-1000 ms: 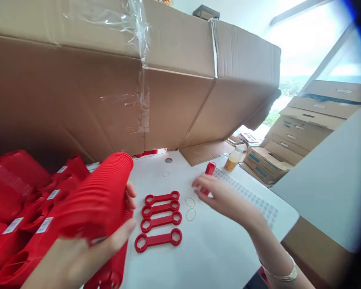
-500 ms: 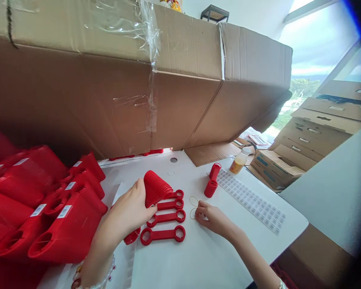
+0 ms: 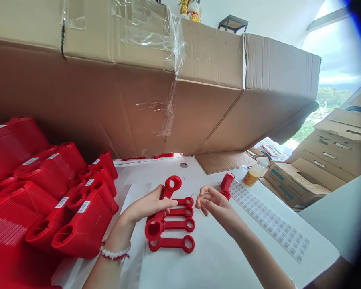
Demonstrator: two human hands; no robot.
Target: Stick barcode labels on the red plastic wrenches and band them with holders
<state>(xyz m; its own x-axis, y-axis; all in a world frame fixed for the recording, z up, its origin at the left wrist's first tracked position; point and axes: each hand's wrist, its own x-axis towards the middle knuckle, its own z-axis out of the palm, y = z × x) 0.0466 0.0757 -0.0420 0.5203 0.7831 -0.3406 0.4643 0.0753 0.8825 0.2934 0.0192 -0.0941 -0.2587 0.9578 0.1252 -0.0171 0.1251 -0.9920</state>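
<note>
My left hand (image 3: 149, 205) grips a stack of red plastic double-ring wrenches (image 3: 160, 217), thumb across the front. The stack now shows its ring ends, one tipped up and one near the table. Below and to its right, several single red wrenches (image 3: 174, 243) lie in a row on the white table. Just right of that row, my right hand (image 3: 215, 205) is raised with fingers curled around thin yellowish rubber bands (image 3: 205, 213); loops hang from the fingertips. How many bands it holds cannot be made out. Beyond this hand stands a small red stack (image 3: 227, 184).
Banded stacks of red wrenches with white labels (image 3: 84, 206) are piled at left. A label sheet (image 3: 267, 220) lies at right, near a bottle of yellow contents (image 3: 252, 174) and an open carton (image 3: 291, 180). A large cardboard box (image 3: 132, 116) overhangs the table's back.
My left hand has turned the stack so its ring ends face me. My right hand has lifted the rubber bands off the table. The view has shifted left.
</note>
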